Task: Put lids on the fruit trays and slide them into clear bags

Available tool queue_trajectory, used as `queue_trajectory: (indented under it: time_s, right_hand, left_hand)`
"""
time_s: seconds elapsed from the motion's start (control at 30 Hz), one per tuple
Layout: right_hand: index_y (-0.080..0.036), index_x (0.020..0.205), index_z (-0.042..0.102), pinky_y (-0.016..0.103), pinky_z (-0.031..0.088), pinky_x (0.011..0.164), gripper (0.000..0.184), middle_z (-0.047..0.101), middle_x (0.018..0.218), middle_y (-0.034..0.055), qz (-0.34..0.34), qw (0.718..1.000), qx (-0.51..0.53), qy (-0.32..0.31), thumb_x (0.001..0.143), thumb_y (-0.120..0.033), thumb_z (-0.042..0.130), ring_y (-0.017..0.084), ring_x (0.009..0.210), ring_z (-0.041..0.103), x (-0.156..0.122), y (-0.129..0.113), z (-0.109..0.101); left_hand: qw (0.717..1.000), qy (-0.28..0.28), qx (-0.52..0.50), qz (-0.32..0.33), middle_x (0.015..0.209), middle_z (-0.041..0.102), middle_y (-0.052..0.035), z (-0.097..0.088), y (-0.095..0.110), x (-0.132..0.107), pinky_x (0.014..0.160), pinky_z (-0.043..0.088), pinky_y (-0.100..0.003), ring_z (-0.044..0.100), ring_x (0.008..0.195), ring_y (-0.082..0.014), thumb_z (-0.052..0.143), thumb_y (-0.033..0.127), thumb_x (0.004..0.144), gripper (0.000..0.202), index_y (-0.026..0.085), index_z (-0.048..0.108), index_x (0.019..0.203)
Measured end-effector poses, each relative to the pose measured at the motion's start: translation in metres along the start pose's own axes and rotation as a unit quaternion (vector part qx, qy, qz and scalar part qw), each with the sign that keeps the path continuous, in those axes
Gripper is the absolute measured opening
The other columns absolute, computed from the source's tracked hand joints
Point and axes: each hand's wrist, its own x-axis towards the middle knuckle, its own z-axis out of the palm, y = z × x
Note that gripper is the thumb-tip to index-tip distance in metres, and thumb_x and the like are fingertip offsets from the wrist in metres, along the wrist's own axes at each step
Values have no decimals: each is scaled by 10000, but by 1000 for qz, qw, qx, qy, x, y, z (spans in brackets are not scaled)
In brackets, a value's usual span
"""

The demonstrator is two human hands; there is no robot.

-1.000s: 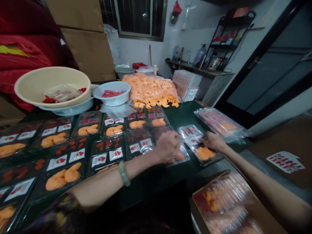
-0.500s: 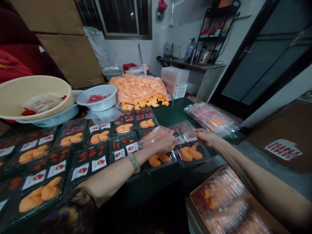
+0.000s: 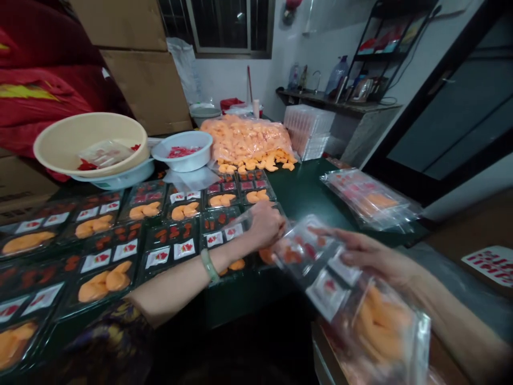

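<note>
My right hand (image 3: 371, 254) is shut on a sealed clear plastic pack (image 3: 340, 289) of orange pieces and red pieces with white labels. The pack is lifted off the table, above a cardboard box. My left hand (image 3: 264, 224) sits at the table over the rows of packs, fingers curled on a clear plastic sheet (image 3: 242, 220). A jade bangle (image 3: 209, 266) circles my left wrist. Rows of dark trays (image 3: 170, 240) holding orange pieces and labels lie under and left of that hand. Orange pieces (image 3: 266, 255) show beneath it, partly hidden.
A dark green table (image 3: 308, 187) carries everything. Behind stand a big bag of orange pieces (image 3: 244, 140), a white bowl of red pieces (image 3: 182, 152), a beige basin (image 3: 90, 140), stacked clear trays (image 3: 308, 131), and a pile of packs (image 3: 368, 200).
My right hand has lifted the pack off the table toward me and the box. My left hand stays near the same trays, and the view has shifted slightly.
</note>
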Motion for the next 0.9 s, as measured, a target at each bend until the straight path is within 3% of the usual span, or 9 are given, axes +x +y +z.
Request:
queue_trajectory:
  time_s: [0.07, 0.13, 0.27, 0.37, 0.47, 0.57, 0.7, 0.8, 0.9]
  right_hand:
    - [-229, 1360, 354, 186, 483, 432, 784, 653, 824, 32, 22, 996, 22, -87, 664, -228, 714, 111, 515, 598, 9, 10, 22]
    - [-230, 1414, 247, 166, 464, 398, 869, 652, 838, 36, 38, 991, 40, -122, 676, -210, 705, 115, 520, 607, 17, 18, 31]
    - [-212, 1439, 159, 163, 457, 379, 947, 654, 814, 35, 61, 993, 38, -96, 669, -196, 711, 116, 488, 606, 20, 22, 30]
    - [-223, 1433, 171, 153, 451, 380, 938, 664, 839, 40, 70, 994, 31, -78, 667, -185, 710, 115, 502, 615, 18, 22, 34]
    - [-263, 1444, 130, 156, 450, 379, 965, 673, 848, 34, 72, 994, 23, -79, 674, -193, 708, 113, 490, 615, 16, 20, 42]
    - [-309, 1451, 79, 157, 451, 378, 1000, 672, 793, 6, 69, 994, -1, -83, 682, -202, 709, 116, 496, 615, 16, 16, 48]
    - [-299, 1445, 162, 152, 464, 405, 925, 663, 771, 2, 81, 990, -32, -110, 694, -195, 693, 111, 528, 620, 14, 12, 48]
    - [-276, 1422, 267, 169, 490, 421, 856, 647, 735, -13, 82, 990, -30, -111, 686, -199, 696, 93, 490, 596, 15, 14, 47]
    - [-286, 1403, 313, 190, 517, 435, 816, 663, 820, 7, 63, 994, -5, -87, 689, -213, 700, 96, 508, 603, 15, 21, 48]
  left_hand:
    - [999, -8, -16, 28, 607, 538, -10, -3, 2, -5, 657, 367, -276, 460, 604, -124, 490, 144, 779, 215, 153, 600, 594]
    - [996, -13, -43, 75, 653, 577, -5, -10, 0, -12, 678, 370, -256, 480, 623, -110, 484, 137, 798, 211, 154, 613, 632]
    - [984, -11, -87, 158, 767, 624, -21, -26, -12, -28, 701, 372, -238, 514, 706, -116, 463, 199, 865, 224, 169, 650, 747]
    - [984, -1, -89, 156, 770, 623, -19, -32, -18, -37, 735, 375, -242, 523, 730, -121, 416, 266, 906, 270, 189, 654, 807]
    - [984, -30, -73, 159, 813, 625, -27, -36, -16, -39, 750, 373, -244, 532, 753, -124, 406, 247, 899, 261, 194, 655, 842]
    - [979, -82, -48, 181, 888, 622, -32, -41, -14, -39, 673, 364, -225, 531, 750, -125, 481, 183, 825, 189, 200, 664, 868]
    - [969, -88, -37, 230, 913, 604, -31, -45, -17, -43, 566, 316, -228, 507, 684, -115, 504, 158, 785, 194, 217, 661, 883]
    - [976, -51, -14, 212, 824, 580, -34, -45, -17, -51, 536, 300, -243, 497, 657, -126, 446, 158, 814, 218, 216, 644, 883]
    - [994, -7, 31, 107, 819, 575, -52, -44, -11, -61, 568, 332, -249, 525, 746, -163, 438, 114, 765, 230, 183, 624, 881]
